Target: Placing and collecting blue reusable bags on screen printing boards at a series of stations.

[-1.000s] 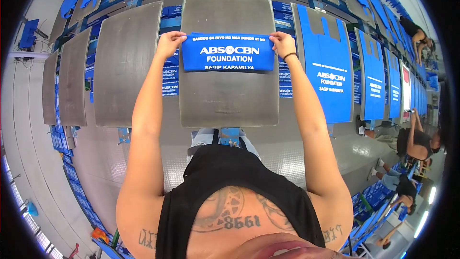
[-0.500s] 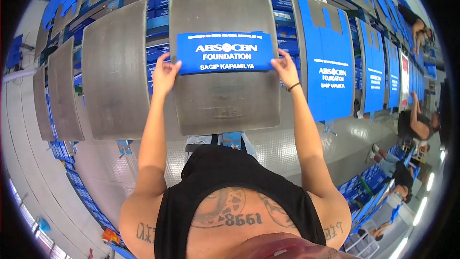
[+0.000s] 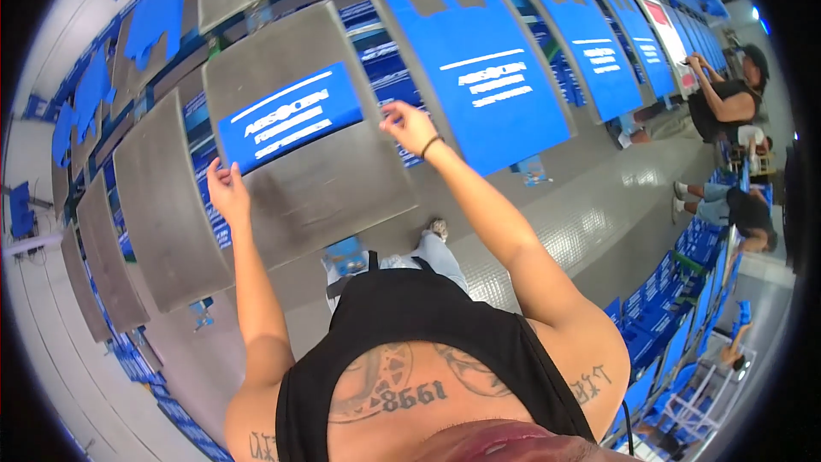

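Note:
A folded blue fabric piece [image 3: 291, 115] with white printing lies across the middle of a worn dark-grey flat board [image 3: 329, 184] in front of me. At the piece's lower left corner is my left hand [image 3: 229, 191], its fingers slightly bent and apart, close to or touching the edge. Just beyond the right end of the piece, my right hand [image 3: 410, 130] is off it, with loosely curled, separated fingers and nothing visible in them.
More grey boards [image 3: 162, 197] line the rack to the left. Boards to the right carry printed blue bag pieces [image 3: 487, 111]. Blue printed stacks [image 3: 385, 77] show between boards. A person [image 3: 723, 98] works at the right, another [image 3: 744, 218] lower down. Grey flooring [image 3: 581, 222] runs below.
My view has turned, tilting the row of boards. My hands have moved from holding the piece's upper corners down to its lower ends, the right hand now off it.

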`<state>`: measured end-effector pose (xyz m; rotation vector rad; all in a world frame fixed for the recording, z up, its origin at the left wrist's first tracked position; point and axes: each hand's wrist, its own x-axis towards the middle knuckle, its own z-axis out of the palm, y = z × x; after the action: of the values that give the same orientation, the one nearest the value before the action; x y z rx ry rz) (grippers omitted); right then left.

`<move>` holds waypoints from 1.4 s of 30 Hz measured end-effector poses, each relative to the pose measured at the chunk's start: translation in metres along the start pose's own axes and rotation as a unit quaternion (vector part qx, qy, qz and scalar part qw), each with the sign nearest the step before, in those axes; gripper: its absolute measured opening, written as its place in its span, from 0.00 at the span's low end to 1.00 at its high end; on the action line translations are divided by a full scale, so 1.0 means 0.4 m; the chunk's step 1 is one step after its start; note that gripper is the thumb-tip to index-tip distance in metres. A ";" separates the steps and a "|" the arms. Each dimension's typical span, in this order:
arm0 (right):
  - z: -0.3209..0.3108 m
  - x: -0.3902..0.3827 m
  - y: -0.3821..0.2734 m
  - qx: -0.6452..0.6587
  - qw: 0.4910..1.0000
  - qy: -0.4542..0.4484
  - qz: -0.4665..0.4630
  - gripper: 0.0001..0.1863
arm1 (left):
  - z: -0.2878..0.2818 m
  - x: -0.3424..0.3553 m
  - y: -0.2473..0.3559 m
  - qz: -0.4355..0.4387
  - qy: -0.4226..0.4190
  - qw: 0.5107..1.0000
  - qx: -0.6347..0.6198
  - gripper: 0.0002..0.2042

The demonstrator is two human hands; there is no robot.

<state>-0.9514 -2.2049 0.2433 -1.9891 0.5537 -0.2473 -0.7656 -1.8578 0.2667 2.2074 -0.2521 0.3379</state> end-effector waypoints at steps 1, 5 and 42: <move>-0.051 -0.063 0.021 0.007 0.999 -0.015 -0.036 0.18 | 0.016 -0.044 0.099 0.019 0.010 1.000 -0.019 0.17; -0.272 -0.368 0.103 0.024 0.997 -0.064 -0.038 0.14 | 0.212 -0.356 0.489 0.187 -0.238 0.952 -0.041 0.19; -1.237 0.188 -0.138 0.376 0.915 0.070 -0.126 0.12 | 0.365 0.043 1.237 0.043 -0.137 0.923 -0.357 0.13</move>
<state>-1.0696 -2.6103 0.5178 -1.2839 0.2257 -0.6617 -0.8738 -2.2743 0.5518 1.5115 -0.5328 -0.0303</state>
